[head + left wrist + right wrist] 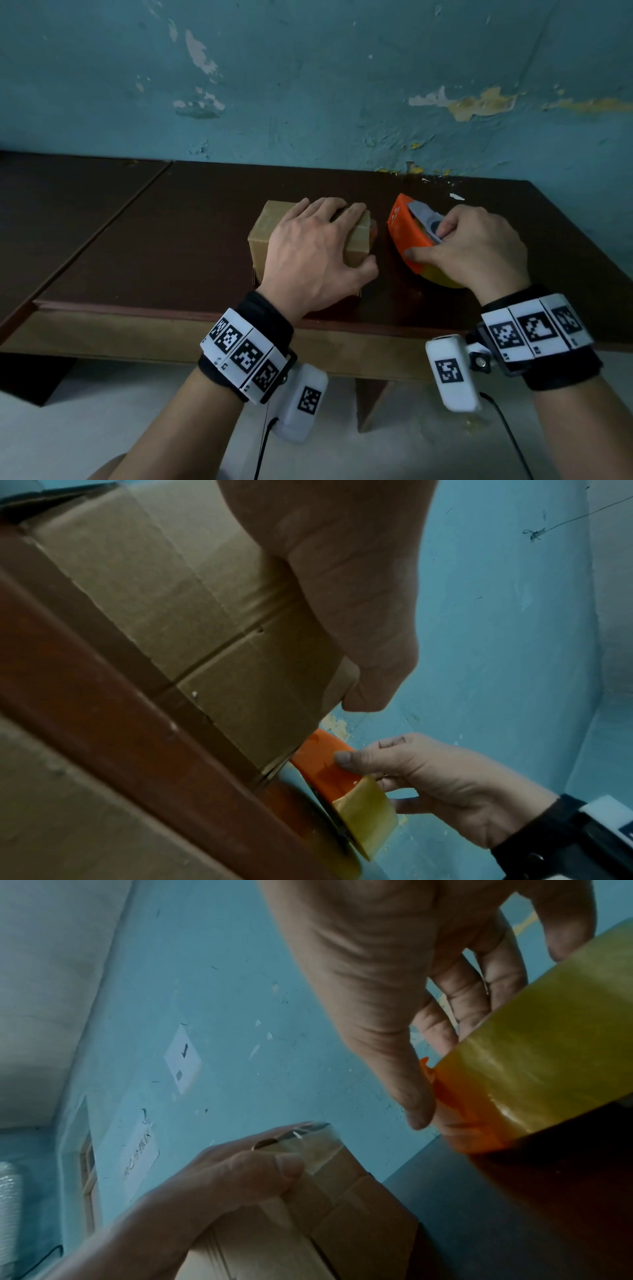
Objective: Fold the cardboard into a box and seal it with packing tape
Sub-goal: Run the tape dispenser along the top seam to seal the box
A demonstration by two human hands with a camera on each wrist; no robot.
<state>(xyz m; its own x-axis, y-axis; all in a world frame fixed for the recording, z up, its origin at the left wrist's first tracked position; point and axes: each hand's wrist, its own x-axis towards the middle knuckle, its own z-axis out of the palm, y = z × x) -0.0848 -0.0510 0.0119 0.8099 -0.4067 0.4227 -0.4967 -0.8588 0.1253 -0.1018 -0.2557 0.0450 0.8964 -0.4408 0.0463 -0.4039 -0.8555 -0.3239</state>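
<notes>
Left hand [308, 253] clamps down over the box [263, 236], fingers across the top, thumb curled against the right side where a clear strip [322, 1150] runs over the edge. Right hand [479, 246] grips the orange dispenser [404, 233], thumb on its flank, fingers wrapped round the grey piece [423, 214] on top, yellow roll [440, 277] inside. Box stands on the table [171, 240] near the front edge, dispenser just beside it on the right.

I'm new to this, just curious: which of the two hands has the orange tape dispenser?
The right hand: its fingers curl round the orange tape dispenser. The left hand only holds the cardboard box.
</notes>
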